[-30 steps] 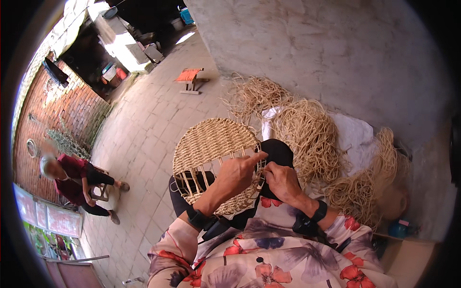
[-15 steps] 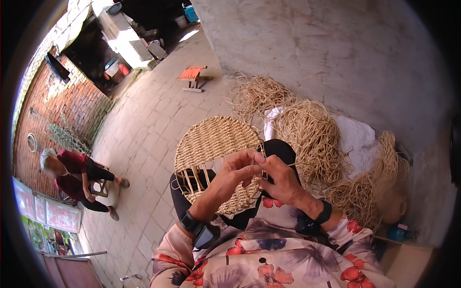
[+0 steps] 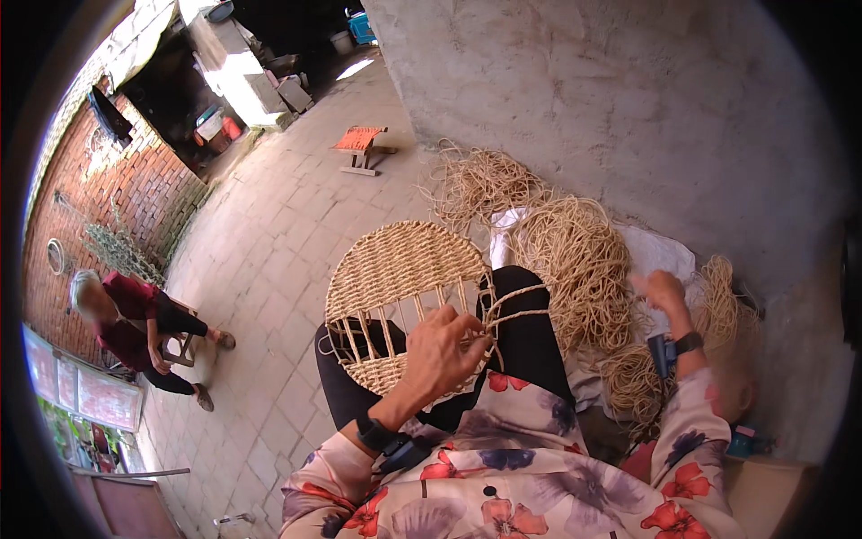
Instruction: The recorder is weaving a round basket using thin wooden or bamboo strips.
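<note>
On my lap lies a round woven rope seat on a thin wire ring, its far part closely woven and a gap with bare strands across the middle. My left hand is closed, pinching the right rim of the seat. From that rim a loose cord runs right across my dark trouser leg, with a loop beside it. Out to the right, my right hand is raised over the rope pile, curled and partly blurred; what its fingers hold cannot be made out.
Heaps of tan rope lie on a white sack along the grey wall. A small stool with an orange seat stands ahead on the paved floor. Another person sits at the left by a brick wall.
My right hand has left the rim and swung far right over the rope pile. The cord now stretches right from the rim. My left hand stays at the seat's right rim.
</note>
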The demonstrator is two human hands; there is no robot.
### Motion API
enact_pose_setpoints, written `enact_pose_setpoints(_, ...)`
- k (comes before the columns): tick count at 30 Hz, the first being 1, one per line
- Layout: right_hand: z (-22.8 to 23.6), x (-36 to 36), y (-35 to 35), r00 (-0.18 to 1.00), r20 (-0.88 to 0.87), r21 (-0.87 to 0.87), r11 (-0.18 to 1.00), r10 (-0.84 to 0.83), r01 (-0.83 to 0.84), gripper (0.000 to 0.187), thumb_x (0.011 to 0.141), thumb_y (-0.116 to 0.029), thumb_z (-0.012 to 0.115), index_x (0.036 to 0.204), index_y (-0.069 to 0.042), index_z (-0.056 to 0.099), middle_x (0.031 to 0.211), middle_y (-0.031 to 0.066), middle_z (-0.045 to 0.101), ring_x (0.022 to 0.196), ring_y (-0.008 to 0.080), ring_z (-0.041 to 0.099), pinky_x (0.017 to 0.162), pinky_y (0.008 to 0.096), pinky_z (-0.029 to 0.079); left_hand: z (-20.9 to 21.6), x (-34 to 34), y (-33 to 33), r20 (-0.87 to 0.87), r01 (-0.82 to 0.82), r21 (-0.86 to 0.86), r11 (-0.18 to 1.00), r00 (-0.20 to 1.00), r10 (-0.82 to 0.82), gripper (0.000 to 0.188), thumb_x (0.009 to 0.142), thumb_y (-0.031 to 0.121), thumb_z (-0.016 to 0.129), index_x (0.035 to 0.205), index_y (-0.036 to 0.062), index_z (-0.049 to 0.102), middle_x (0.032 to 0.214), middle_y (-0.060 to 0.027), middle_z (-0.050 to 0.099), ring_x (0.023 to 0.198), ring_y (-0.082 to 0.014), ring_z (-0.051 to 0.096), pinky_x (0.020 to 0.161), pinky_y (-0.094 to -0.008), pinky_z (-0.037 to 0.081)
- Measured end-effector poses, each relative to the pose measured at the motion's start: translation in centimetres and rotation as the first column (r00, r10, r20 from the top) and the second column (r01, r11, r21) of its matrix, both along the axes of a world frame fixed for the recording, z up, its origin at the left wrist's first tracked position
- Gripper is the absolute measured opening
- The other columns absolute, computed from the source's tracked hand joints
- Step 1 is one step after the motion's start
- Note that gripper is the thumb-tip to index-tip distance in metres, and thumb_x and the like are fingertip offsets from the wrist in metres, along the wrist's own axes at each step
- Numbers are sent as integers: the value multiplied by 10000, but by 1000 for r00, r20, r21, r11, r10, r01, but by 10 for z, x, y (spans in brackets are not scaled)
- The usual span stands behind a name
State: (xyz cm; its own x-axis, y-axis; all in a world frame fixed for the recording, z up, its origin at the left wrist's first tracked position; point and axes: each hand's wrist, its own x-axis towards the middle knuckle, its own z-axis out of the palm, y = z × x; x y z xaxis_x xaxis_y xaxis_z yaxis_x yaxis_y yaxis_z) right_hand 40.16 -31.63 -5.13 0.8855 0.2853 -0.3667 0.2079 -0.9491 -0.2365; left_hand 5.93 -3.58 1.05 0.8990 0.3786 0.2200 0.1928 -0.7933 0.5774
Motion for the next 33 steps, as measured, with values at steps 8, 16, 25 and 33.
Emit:
enact_pose_setpoints(8,17,-114,112,776,590,624,482,225,-615,233,867,-158,658,1068,-48,612,966,120,633,855,291,641,725,392,503,-6,17,-16,34,-43,187,981,999,37,140,750,219,675,790,87,653,781,-101,534,778,-304,578,687,-431,440)
enact_pose_setpoints(16,29,-151,157,604,611,519,317,512,-794,125,863,-118,611,984,-86,615,908,67,662,888,258,634,878,429,395,-8,20,-17,32,-69,183,981,997,64,136,745,203,658,772,72,632,784,-113,545,769,-314,582,680,-439,445)
enact_pose_setpoints(25,49,-127,129,555,825,437,507,103,-743,167,833,-104,638,977,-25,611,1035,143,615,904,320,618,794,421,475,-11,22,-19,65,-58,201,978,997,45,118,763,175,675,768,65,631,783,-120,558,764,-326,598,677,-441,457)
enact_pose_setpoints(33,42,-175,129,776,244,808,320,581,-494,129,837,-126,681,851,-9,628,781,152,641,731,323,649,642,393,500,-3,19,-10,32,84,186,979,995,-92,170,759,203,725,811,66,641,806,-119,553,757,-322,594,673,-431,457)
